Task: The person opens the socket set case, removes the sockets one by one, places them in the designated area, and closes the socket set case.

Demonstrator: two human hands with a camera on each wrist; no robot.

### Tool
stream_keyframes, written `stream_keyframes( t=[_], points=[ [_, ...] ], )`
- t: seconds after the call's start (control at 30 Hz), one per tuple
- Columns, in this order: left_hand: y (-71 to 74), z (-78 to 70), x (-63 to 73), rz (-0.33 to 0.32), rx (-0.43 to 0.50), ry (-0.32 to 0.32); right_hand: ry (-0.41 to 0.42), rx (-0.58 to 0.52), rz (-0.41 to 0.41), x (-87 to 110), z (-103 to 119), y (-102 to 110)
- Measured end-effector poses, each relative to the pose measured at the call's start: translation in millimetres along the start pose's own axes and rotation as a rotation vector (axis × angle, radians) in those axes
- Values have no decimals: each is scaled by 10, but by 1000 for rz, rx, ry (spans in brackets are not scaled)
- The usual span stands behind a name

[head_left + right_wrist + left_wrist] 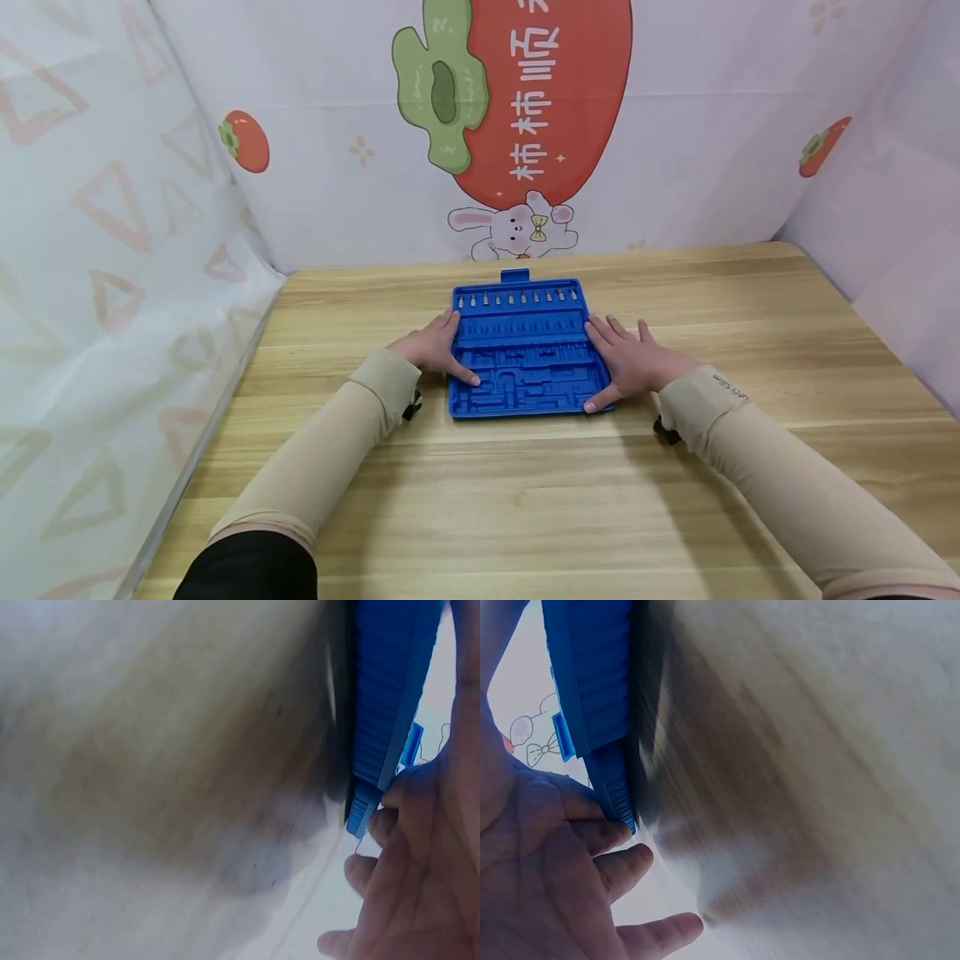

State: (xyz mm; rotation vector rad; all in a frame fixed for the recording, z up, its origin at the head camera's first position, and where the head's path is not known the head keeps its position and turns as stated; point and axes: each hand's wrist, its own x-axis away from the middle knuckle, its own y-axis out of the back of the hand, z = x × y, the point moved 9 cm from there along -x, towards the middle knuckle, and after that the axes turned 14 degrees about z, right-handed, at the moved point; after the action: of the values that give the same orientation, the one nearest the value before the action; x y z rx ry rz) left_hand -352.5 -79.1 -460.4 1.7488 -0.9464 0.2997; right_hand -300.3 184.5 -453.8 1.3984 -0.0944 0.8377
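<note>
An opened blue plastic tool case (517, 329) lies flat on the table, with a row of silver screwdriver bits (511, 297) standing in its far part. Its nearer half has moulded slots and recesses. My left hand (433, 343) rests along the left edge, thumb reaching over onto the near half. Against the right edge lies my right hand (630, 357), fingers spread and thumb at the near right corner. In the left wrist view, the left fingers (622, 870) touch the side of the case with an open palm. The right wrist view shows straight right fingers (364, 871) beside the case wall.
The case stands on a wood-grain table (510, 508). A blue latch tab (515, 275) sticks out at the far edge of the case. Behind the table hangs a printed cloth (330, 192) with fruit and a rabbit; white cloth (90, 350) hangs at the left.
</note>
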Motion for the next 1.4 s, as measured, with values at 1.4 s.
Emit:
stream_keyframes(
  t=[1.4],
  points=[
    [544,-55,-30,-285,33,-14,-33,-10,71,32,169,-69]
  ],
)
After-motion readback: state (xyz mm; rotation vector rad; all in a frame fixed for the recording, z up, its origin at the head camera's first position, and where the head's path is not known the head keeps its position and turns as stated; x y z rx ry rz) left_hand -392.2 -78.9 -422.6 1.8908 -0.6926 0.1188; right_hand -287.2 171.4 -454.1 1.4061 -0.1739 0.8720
